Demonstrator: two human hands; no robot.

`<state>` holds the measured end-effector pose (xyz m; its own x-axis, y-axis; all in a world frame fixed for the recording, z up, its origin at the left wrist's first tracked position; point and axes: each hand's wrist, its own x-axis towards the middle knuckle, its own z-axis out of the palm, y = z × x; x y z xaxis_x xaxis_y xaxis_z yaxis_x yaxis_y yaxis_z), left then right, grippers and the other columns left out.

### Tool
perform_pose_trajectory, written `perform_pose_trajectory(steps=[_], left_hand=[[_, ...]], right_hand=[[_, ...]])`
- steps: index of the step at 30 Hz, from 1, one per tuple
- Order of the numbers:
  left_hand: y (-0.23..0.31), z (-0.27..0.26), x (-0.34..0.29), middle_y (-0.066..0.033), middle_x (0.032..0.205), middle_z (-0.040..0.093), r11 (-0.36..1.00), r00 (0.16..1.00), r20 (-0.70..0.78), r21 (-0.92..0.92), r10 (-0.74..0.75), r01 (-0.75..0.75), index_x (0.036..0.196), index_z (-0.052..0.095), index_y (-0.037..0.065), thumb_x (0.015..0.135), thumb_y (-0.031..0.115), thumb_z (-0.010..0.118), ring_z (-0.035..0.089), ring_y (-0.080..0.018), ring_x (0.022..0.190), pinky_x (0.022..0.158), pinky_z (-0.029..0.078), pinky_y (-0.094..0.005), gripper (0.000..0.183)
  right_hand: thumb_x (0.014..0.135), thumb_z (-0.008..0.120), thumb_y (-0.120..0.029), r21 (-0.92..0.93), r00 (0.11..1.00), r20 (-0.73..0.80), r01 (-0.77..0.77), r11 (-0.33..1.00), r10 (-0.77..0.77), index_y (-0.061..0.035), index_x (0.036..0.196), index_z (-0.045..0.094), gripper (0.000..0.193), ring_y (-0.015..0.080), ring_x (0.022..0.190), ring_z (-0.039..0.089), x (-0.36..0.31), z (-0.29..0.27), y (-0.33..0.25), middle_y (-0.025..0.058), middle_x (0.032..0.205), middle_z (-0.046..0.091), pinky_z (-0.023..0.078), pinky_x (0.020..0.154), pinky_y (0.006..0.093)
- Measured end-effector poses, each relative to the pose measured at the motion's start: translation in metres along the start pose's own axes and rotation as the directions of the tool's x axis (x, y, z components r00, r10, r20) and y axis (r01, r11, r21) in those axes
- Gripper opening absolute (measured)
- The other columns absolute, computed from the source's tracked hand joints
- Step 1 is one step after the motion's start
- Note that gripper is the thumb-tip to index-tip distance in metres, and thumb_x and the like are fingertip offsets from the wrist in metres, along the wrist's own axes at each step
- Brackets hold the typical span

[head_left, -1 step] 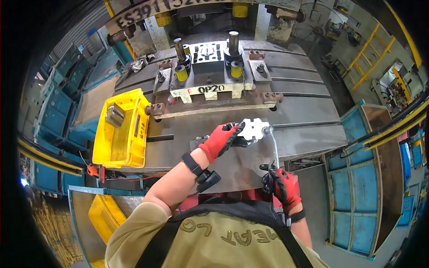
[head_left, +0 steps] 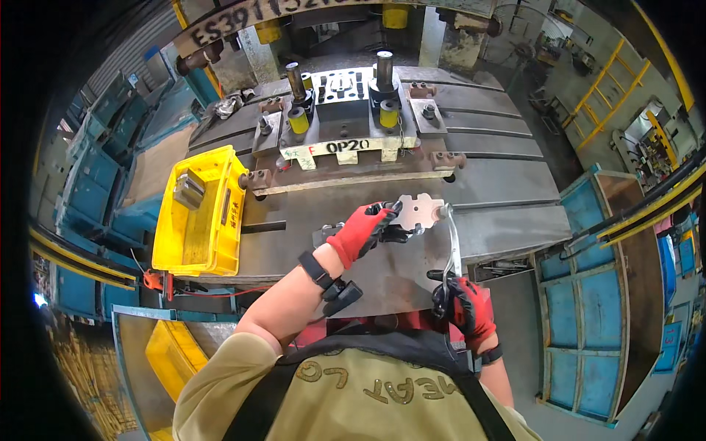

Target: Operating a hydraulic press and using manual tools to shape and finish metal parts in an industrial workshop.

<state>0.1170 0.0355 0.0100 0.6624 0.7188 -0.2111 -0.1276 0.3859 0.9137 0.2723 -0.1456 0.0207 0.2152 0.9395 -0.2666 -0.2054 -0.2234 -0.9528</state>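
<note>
My left hand (head_left: 373,226), in a red glove with black fingers, is closed on the left edge of a flat metal plate (head_left: 421,212). The plate has a notched outline and a small hole, and its face looks pinkish. In my right hand (head_left: 468,307), gloved the same way, is a long silver hand tool (head_left: 454,246) with a bent tip, perhaps tongs. Its tip meets the plate's right edge; whether it grips the plate there I cannot tell. Both are held over the near part of the steel press table (head_left: 500,184). A dark metal block (head_left: 329,234) lies partly hidden behind my left wrist.
A die set (head_left: 346,140) with upright posts and yellow cylinders is clamped behind my hands. On the left stands a yellow bin (head_left: 232,242) holding a metal block (head_left: 189,189). Blue-framed panels (head_left: 581,301) stand at the right. The press's upper beam (head_left: 338,16) spans overhead.
The plate has tilted slightly, its face turning from bright white to pinkish. The silver tool has turned a little and shows wider. Both hands stay nearly in place.
</note>
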Motion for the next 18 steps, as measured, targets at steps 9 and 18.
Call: perform_pose_trajectory(steps=[9, 18], left_hand=[[-0.011, 0.003, -0.016, -0.0017, 0.073, 0.054, 0.904, 0.972, 0.133, 0.362, 0.193, -0.229, 0.086, 0.053, 0.0, 0.071, 0.007, 0.052, 0.047, -0.0069, 0.066, 0.062, 0.04, -0.0224, 0.016], [-0.015, 0.014, -0.03, -0.0046, 0.081, 0.055, 0.995, 0.994, 0.096, 0.087, 0.05, -0.058, 0.092, 0.052, -0.001, 0.07, 0.007, 0.053, 0.05, -0.01, 0.072, 0.064, 0.043, -0.023, 0.023]], right_hand=[[0.069, 0.052, -0.004, -0.155, 0.899, -0.269, 0.313, 0.937, -0.345, 0.0014, 0.094, 0.045, 0.027, 0.0127, 0.053, 0.05, 0.029, -0.014, 0.02, 0.0069, 0.069, 0.05, 0.04, 0.047, 0.0236], [0.064, 0.056, -0.001, -0.049, 0.945, -0.236, 0.22, 0.974, -0.226, 0.0018, 0.088, 0.046, 0.026, 0.0069, 0.047, 0.043, 0.036, 0.01, -0.011, 0.0017, 0.06, 0.047, 0.034, 0.039, 0.0193]])
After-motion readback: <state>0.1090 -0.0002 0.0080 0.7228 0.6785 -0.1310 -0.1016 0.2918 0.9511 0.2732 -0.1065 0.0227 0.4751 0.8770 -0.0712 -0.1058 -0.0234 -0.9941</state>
